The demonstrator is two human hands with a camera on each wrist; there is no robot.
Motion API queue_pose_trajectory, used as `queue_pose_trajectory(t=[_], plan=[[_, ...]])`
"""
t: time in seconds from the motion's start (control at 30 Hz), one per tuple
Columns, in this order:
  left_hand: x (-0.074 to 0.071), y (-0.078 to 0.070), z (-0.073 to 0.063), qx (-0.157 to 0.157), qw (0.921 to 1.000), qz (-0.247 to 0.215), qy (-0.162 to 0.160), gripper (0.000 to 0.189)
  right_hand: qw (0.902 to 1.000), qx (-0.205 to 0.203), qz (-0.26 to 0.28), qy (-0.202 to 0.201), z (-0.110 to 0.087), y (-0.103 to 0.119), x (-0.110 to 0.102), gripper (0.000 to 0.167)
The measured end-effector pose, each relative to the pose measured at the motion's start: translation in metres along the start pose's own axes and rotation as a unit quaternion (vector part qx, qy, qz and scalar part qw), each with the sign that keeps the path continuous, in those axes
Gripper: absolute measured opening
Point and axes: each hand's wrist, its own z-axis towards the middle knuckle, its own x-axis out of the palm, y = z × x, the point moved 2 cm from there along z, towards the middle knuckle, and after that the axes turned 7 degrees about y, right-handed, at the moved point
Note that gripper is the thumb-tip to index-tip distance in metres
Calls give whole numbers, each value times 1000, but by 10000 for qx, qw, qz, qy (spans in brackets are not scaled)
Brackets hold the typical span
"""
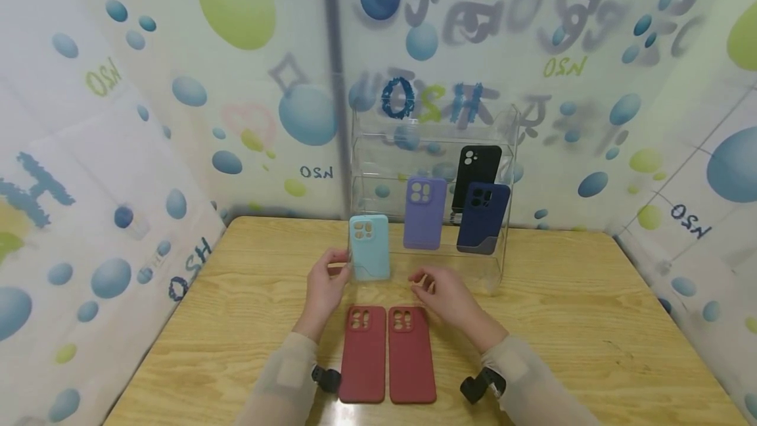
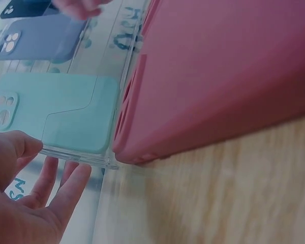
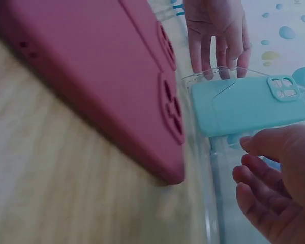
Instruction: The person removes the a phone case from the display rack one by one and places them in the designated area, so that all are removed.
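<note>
A light blue phone case (image 1: 370, 248) stands upright in the lowest tier of a clear display stand (image 1: 434, 261), at its left end. At the stand's left side is my left hand (image 1: 327, 288), its thumb right at the blue case's edge. The other fingers of that hand (image 2: 33, 203) extend outside the clear side panel, spread and fairly straight. My right hand (image 1: 446, 294) hovers right of the blue case, fingers loosely curled, holding nothing; the right wrist view shows its thumb (image 3: 267, 145) apart from the case. Two dark red phone cases (image 1: 363, 355) (image 1: 412, 355) lie side by side before the stand.
Higher on the stand are a purple case (image 1: 424, 215), a navy case (image 1: 481, 219) and a black case (image 1: 478, 173). The stand is on a wooden table (image 1: 568, 321), close to a printed wall (image 1: 284, 176) with blue and green dots.
</note>
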Motion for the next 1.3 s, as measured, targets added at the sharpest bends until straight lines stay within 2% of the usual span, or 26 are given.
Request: queue_pose_trajectory(t=[0.4, 0.73, 0.93, 1.3], plan=[[-2, -2, 2, 43, 10000, -5, -68, 20, 9942, -625, 26, -879, 46, 41, -24, 15], [-2, -1, 1, 135, 9998, -17, -134, 19, 9810, -736, 360, -1761, 64, 53, -16, 29], [-1, -1, 2, 254, 9995, 65, -192, 19, 9762, -957, 456, -1892, 68, 57, -10, 33], [0, 1, 3, -34, 9999, -120, -49, 21, 9821, -753, 292, -1703, 72, 53, -5, 36]])
